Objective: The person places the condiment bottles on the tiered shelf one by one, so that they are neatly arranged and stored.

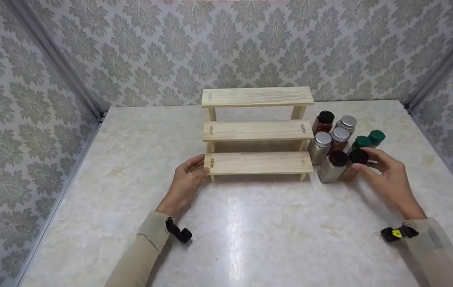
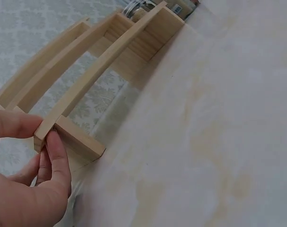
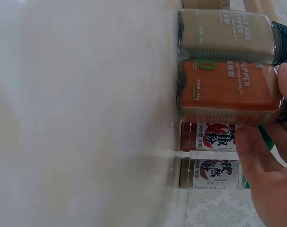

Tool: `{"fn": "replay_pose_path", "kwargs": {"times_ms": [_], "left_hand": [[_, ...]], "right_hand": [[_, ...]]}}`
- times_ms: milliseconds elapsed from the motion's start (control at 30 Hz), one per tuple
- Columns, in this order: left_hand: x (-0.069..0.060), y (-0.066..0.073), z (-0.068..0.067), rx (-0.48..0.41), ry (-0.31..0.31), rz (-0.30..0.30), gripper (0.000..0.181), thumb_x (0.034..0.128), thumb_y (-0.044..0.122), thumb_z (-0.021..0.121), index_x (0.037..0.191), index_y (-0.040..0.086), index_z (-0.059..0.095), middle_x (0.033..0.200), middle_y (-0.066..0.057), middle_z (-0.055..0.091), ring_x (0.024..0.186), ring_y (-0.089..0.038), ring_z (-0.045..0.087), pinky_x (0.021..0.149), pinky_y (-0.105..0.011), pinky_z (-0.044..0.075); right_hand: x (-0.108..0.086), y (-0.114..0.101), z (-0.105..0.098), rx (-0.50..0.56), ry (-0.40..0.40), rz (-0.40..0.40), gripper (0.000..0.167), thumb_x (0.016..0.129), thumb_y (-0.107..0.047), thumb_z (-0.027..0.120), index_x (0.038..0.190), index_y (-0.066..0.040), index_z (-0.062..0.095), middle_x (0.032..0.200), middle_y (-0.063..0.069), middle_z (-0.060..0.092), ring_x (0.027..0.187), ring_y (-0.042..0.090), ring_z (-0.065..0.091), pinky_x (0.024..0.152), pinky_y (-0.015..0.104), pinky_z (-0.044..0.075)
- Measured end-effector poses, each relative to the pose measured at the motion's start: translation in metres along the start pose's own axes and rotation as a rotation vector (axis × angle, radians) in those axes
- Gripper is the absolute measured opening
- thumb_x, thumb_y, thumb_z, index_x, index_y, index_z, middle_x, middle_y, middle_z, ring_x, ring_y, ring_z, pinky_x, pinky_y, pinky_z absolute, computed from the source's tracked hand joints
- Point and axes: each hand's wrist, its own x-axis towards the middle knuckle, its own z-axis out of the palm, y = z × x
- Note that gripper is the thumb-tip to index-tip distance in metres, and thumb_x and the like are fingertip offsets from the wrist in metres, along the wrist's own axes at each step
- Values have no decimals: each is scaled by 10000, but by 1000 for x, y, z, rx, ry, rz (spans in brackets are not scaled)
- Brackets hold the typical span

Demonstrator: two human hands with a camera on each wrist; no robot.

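Note:
A three-step wooden rack (image 1: 256, 163) stands on the table near the back wall. My left hand (image 1: 184, 183) pinches the left end of its lowest shelf, thumb and fingers around the board's edge in the left wrist view. On the rack's right side, my right hand (image 1: 390, 175) holds an orange-red pepper jar (image 3: 228, 92) by its black cap, thumb on one side and fingers on the other. This jar stands upright beside a beige salt-and-pepper jar (image 3: 224, 35), also black-capped. Two green-capped jars (image 1: 377, 137) are just behind the right hand's fingers.
Silver-capped jars (image 1: 322, 145) and a black-capped red jar (image 1: 324, 121) crowd against the rack's right side. Patterned wall panels (image 1: 250, 48) enclose the back and both sides of the pale marbled table (image 1: 274, 239).

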Motion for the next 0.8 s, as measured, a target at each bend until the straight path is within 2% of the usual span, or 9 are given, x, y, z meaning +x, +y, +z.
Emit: {"fn": "replay_pose_path", "kwargs": {"times_ms": [167, 300, 467, 700, 800], "left_hand": [[2, -3, -2, -99, -4, -18, 595, 994, -97, 613, 1563, -39, 448, 1532, -198, 500, 1382, -283, 534, 990, -224, 568], [2, -4, -3, -94, -11, -8, 593, 998, -79, 625, 1563, -28, 454, 1536, -192, 504, 1391, -288, 536, 1019, -243, 566], [2, -5, -6, -85, -30, 3, 590, 1010, -69, 619, 1572, -21, 444, 1540, -193, 499, 1395, -295, 538, 1051, -262, 558], [1, -8, -7, -33, -41, 48, 580, 1020, -39, 638, 1570, -24, 454, 1534, -206, 507, 1373, -277, 547, 1034, -262, 562], [1, -9, -7, -12, -46, 53, 583, 1021, -10, 650, 1570, -22, 456, 1532, -208, 509, 1388, -292, 540, 1048, -267, 556]], "right_hand": [[3, -7, -3, -16, 33, 15, 483, 950, -7, 792, 1416, -12, 665, 1329, -94, 674, 1167, -74, 627, 926, 62, 518], [9, -18, -10, -10, 64, -13, 471, 954, 18, 777, 1412, 2, 667, 1311, -163, 661, 1170, -62, 636, 915, 60, 518], [18, -37, -18, 39, 86, -87, 474, 935, 120, 741, 1396, 32, 671, 1270, -156, 691, 1161, -14, 671, 920, 86, 532], [33, -67, -29, 18, 96, -163, 460, 958, 92, 730, 1409, 40, 655, 1269, -151, 691, 1182, -7, 667, 946, 92, 533], [44, -82, -30, 31, 95, -172, 451, 965, 81, 729, 1408, 37, 658, 1265, -135, 698, 1175, 13, 672, 939, 100, 540]]}}
